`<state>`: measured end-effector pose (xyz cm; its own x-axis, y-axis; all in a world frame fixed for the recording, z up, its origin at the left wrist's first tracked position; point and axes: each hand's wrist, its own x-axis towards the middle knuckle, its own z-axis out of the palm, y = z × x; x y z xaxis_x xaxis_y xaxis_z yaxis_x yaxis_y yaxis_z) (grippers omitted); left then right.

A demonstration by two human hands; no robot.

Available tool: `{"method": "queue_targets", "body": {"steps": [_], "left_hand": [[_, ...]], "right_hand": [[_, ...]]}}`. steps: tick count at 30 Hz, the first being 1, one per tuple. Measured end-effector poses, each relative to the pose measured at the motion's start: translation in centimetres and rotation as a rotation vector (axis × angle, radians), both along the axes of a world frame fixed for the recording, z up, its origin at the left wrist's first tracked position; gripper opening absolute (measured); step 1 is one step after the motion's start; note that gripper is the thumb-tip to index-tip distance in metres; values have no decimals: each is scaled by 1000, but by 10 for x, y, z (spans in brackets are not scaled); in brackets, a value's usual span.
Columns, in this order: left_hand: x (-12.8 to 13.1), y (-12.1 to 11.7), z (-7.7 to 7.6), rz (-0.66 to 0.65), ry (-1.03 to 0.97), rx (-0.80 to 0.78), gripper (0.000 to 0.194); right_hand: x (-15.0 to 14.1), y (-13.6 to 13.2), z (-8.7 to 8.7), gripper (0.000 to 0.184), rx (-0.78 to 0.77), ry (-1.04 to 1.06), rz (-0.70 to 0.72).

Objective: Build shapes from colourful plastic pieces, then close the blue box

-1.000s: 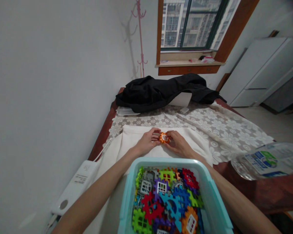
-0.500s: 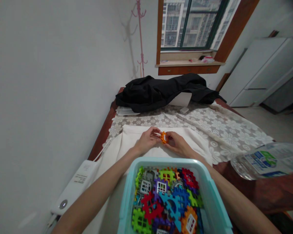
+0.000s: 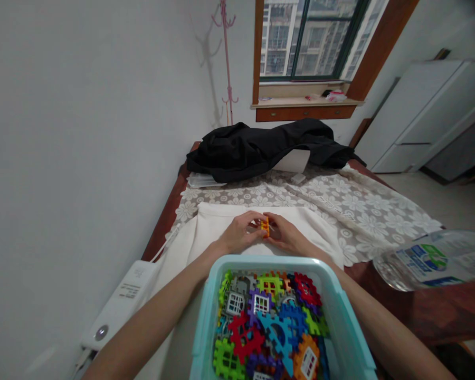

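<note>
The left hand (image 3: 239,232) and right hand (image 3: 287,234) meet over the white cloth (image 3: 216,215), the fingers and thumb of each pinching the orange piece (image 3: 265,227) between them, the left at its nine o'clock side, the right at its three; the piece looks narrow, turned nearly edge-on; whether it touches the white cloth I cannot tell. At six o'clock from it is the pale blue tub (image 3: 267,259), heaped with notched pieces (image 3: 277,332) in green, red, purple, grey, blue and orange, a forearm passing along either side; at eight, near the wall (image 3: 63,174), is a white box (image 3: 121,298); between three and four, well apart from the right hand, is a clear bottle (image 3: 431,259) on the bench (image 3: 431,314); at twelve, beyond the flowered cloth (image 3: 273,194), lies a crumpled black cloth (image 3: 257,152).
</note>
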<state>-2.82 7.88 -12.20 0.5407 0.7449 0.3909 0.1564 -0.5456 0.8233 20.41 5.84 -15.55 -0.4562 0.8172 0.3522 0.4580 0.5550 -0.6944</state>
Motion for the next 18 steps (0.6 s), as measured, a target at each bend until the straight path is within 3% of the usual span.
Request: {"method": "queue_targets", "body": {"steps": [13,18], "left_hand": [[4,-2,1,56,13,-31,37],[6,-4,2,47,21,-57,38]], "right_hand": [[-2,2,5,56,18,-82,-21],[0,5,3,54,98,-159,-67]]}}
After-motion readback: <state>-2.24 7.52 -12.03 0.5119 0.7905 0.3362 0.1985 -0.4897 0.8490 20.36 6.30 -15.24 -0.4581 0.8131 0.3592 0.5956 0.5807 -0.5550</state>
